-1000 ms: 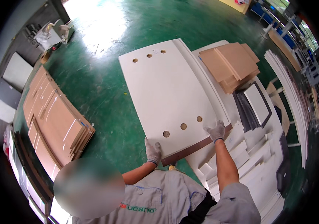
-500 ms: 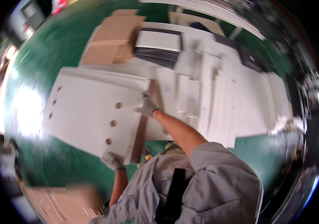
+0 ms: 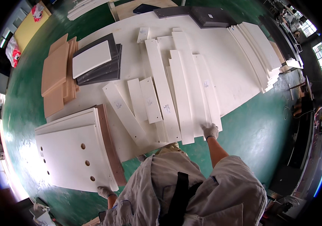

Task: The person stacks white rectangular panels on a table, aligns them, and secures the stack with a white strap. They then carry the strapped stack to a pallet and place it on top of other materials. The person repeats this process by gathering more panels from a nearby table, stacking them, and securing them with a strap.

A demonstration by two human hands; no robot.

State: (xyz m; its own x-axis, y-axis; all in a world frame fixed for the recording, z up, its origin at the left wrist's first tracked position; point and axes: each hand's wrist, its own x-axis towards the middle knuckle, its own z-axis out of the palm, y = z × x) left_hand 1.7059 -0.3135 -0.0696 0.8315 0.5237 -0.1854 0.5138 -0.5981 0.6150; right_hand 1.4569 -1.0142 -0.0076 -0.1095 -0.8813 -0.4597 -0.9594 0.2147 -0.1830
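My left hand point(image 3: 105, 192), in a pale work glove, is closed on the near edge of a large white panel point(image 3: 68, 152) with round holes. This panel lies on a stack with another white panel and a brown one point(image 3: 110, 147) showing at its right side. Further right, my gloved right hand point(image 3: 210, 131) holds the near end of a long white board point(image 3: 206, 88), its fingers partly hidden. Several narrow white boards point(image 3: 163, 94) lie side by side to its left, some with labels.
The white worktable point(image 3: 221, 41) carries brown panels point(image 3: 55, 71) at left, dark grey panels point(image 3: 108, 69) with a white one point(image 3: 92, 59) on top, more dark panels point(image 3: 210, 17) at the far edge and a white panel stack point(image 3: 257, 52) at right. Green floor point(image 3: 244, 124) surrounds it.
My right hand has left the panel stack's right edge and moved right to the narrow boards. My left hand stays at the panel's near edge. The view has turned right.
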